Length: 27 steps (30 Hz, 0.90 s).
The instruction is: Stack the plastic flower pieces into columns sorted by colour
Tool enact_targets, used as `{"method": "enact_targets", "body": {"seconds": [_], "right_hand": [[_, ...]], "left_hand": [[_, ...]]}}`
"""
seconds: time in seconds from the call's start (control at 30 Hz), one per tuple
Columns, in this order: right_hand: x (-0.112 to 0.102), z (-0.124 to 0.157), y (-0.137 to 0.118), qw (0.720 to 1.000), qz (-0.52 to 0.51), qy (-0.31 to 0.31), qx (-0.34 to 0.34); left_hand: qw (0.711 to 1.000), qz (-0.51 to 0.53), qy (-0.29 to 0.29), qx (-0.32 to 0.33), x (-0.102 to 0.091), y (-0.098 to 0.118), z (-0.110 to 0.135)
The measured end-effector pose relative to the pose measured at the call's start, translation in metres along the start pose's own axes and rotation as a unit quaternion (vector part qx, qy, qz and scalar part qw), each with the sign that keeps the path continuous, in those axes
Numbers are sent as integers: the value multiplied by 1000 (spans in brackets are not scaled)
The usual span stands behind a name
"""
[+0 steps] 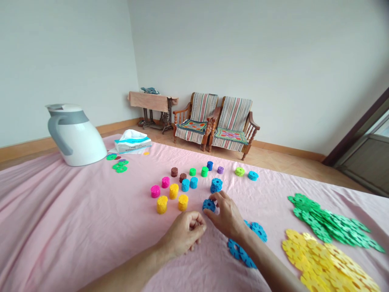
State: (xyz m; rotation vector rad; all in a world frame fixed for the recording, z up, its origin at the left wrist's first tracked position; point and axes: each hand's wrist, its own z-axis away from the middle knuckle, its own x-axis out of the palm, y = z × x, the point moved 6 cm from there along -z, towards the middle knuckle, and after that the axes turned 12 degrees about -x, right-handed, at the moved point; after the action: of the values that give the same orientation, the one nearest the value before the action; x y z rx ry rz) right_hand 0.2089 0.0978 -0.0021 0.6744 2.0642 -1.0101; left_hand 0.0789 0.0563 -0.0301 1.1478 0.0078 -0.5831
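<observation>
My right hand (pixel 226 213) has its thumb and fingers closed round the sides of a short stack of blue notched plastic discs (pixel 208 205), which stands on the pink cloth. Just left of it, my left hand (pixel 187 231) is loosely curled, with no object showing in it. A taller blue disc stack (pixel 216 185) stands right behind the gripped one. Partly hidden under my right forearm lie loose blue discs (pixel 259 232). Yellow stacks (pixel 182 202) stand beyond my left hand, with light-blue stacks (pixel 185 185) behind them.
Magenta stacks (pixel 155 191), brown stacks (pixel 174 172) and small green stacks (pixel 204 171) stand farther out. Loose yellow discs (pixel 322 259) and green discs (pixel 331 223) spread at right. A white jug (pixel 80 140) and tissue box (pixel 133 144) stand at left; two chairs (pixel 232 125) lie beyond.
</observation>
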Motion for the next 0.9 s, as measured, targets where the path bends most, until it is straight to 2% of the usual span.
{"method": "enact_targets", "body": {"seconds": [0.17, 0.4, 0.5, 0.57, 0.9], "right_hand": [[-20, 10, 8, 1000, -27, -4, 5], [-57, 45, 27, 989, 9, -146, 16], [-59, 55, 22, 978, 3, -206, 10], [-57, 57, 17, 975, -13, -224, 0], [-46, 53, 13, 974, -23, -224, -4]], "left_hand": [[1000, 3, 1, -9, 0, -1, -1], [1000, -5, -1, -1, -1, 3, 1], [1000, -10, 3, -3, 0, 3, 0], [1000, -13, 5, -2, 0, 3, 0], [1000, -24, 5, -4, 0, 3, -1]]}}
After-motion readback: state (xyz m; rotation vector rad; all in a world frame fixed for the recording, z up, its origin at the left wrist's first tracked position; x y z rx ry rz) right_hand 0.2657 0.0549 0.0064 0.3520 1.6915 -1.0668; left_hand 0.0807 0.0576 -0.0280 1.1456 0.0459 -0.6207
